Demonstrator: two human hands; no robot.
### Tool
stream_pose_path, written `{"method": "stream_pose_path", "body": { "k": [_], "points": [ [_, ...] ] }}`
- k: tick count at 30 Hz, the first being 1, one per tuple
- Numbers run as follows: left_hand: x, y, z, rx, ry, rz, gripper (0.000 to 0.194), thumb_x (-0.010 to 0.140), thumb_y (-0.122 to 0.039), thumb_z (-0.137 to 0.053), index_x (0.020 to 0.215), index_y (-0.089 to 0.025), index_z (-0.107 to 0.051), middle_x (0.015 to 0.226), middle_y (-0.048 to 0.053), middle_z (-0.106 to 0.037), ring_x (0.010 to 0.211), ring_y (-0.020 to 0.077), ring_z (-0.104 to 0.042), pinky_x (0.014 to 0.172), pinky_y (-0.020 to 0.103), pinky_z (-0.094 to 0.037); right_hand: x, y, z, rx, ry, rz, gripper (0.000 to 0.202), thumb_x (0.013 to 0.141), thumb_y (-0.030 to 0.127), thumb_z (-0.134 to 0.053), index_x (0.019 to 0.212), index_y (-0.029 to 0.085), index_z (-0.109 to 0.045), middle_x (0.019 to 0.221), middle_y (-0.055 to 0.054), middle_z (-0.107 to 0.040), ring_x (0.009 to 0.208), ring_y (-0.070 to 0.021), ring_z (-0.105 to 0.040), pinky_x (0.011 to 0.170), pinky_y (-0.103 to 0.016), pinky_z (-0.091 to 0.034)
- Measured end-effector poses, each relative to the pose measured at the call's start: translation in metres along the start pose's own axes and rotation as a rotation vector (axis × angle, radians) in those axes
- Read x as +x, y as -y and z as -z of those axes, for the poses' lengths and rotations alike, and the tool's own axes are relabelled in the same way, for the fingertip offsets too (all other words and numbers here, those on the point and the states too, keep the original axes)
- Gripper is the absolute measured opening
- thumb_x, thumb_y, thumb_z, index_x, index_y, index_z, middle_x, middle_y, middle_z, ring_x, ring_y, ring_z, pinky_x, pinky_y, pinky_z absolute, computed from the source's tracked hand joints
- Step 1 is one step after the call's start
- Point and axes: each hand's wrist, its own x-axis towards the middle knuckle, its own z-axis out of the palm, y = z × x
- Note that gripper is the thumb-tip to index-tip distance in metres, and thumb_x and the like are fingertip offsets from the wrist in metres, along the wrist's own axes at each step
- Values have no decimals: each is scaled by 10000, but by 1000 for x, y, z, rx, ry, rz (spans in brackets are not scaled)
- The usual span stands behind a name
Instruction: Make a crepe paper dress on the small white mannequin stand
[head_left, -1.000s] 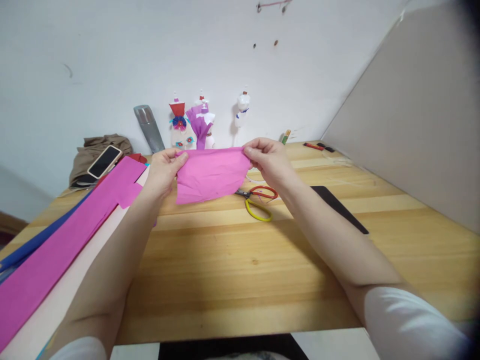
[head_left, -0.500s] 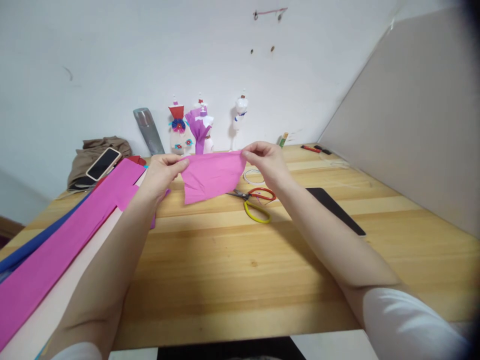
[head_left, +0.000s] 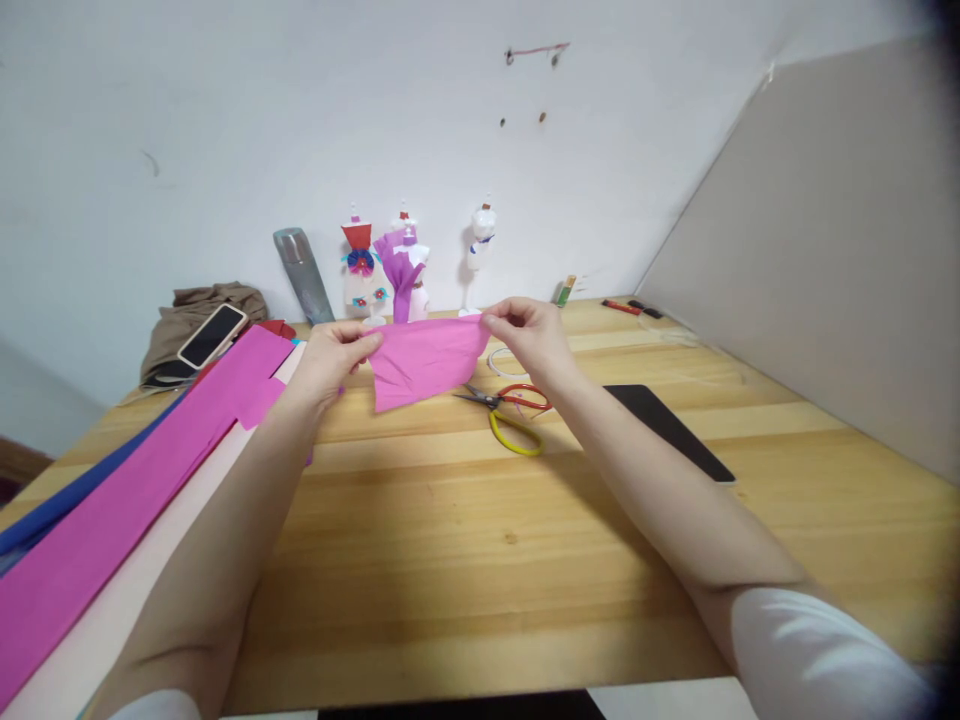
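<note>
A piece of pink crepe paper point(head_left: 427, 362) is stretched between my two hands above the table. My left hand point(head_left: 334, 362) pinches its upper left corner between thumb and fingers. At the upper right corner, my right hand point(head_left: 531, 338) grips it the same way. The sheet hangs down with light creases, its lower edge slanting. Scissors point(head_left: 517, 412) with one red and one yellow handle lie on the table just below and right of the paper, blades apart. Behind my right hand a white ring point(head_left: 506, 362) is partly hidden.
Along the wall stand several small dressed mannequins point(head_left: 361, 262) and a grey bottle point(head_left: 304, 275). Long pink paper strips point(head_left: 150, 490), a phone point(head_left: 212, 336) and brown cloth point(head_left: 225, 300) lie left. A black tablet-like slab point(head_left: 671, 430) and a glue stick point(head_left: 565, 291) are right.
The view has tilted up slightly, so everything sits a little lower in the picture. Both hands still hold the pink paper by its upper corners.
</note>
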Motion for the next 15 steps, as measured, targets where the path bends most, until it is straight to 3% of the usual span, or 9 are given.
{"method": "stream_pose_path", "body": {
  "k": [6, 9, 15],
  "points": [
    [2, 1, 0, -98, 19, 102, 249, 526, -288, -817, 706, -153, -712, 488, -54, -521, 419, 54, -377, 415, 201, -231, -3, 5, -1, -5, 21, -133, 79, 712, 231, -706, 650, 214, -661, 602, 3, -591, 558, -141, -486, 534, -304, -381],
    [3, 4, 0, -116, 30, 138, 257, 524, -301, -817, 699, -156, -697, 507, -53, -536, 418, 55, -391, 407, 201, -234, -4, 2, -2, 20, 40, -131, 90, 708, 273, -710, 673, 220, -646, 633, -6, -602, 594, -153, -507, 546, -307, -397],
    [4, 11, 1, -122, 50, 112, 224, 538, -294, -824, 653, -161, -684, 626, -12, -649, 576, 99, -564, 587, 228, -446, -4, -5, -6, 67, 133, -28, 143, 729, 326, -647, 683, 219, -564, 673, 13, -586, 672, -147, -537, 692, -319, -446]
  ]
}}
